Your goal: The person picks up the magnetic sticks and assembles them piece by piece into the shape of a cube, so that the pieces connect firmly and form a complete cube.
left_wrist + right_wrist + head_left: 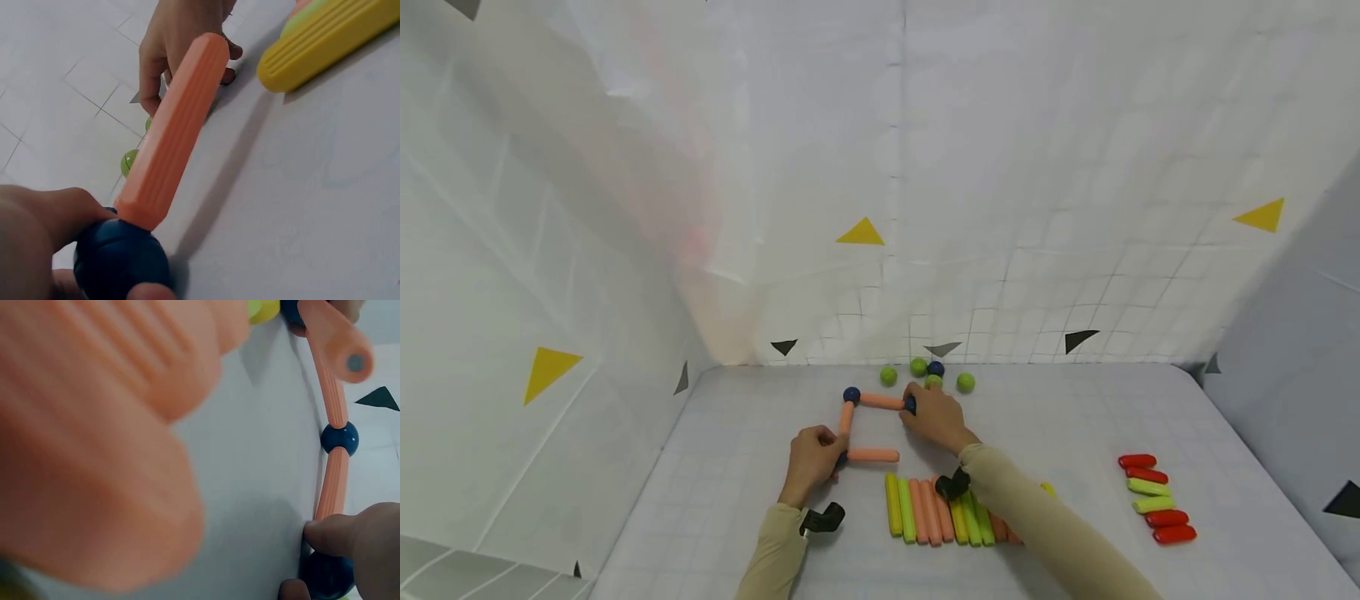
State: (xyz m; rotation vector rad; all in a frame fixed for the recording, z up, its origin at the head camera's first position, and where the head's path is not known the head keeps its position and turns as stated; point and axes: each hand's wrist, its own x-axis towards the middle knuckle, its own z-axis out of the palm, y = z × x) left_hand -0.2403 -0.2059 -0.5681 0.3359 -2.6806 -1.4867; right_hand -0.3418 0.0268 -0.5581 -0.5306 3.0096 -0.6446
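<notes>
White gridded sheeting covered the counter [737,467] and the walls behind it, with yellow and black triangles printed here and there.

Left hand [811,461]: fingers curled round a dark blue ball [119,259] at the near-left corner of the figure, thumb and fingertip pinching it. One orange stick [175,131] ran from that ball toward the right hand.

Right hand [936,417]: fingertips pinched a second blue ball [326,574] at the far-right corner, at the end of the far orange stick [881,402].

Figure as it lay: three orange sticks joined in an open frame, with a third blue ball [851,394] at the far-left corner. The near stick's right end appeared free and the right side was missing. By my judgement, the square was about three-quarters made: one stick and one ball were left to fit.

Stock nearby: a row of yellow, green and orange sticks [925,517] lying side by side just before the hands; green balls [966,382] and another blue one [936,367] grouped beyond the right hand; red and green sticks [1153,500] well apart on the right.
</notes>
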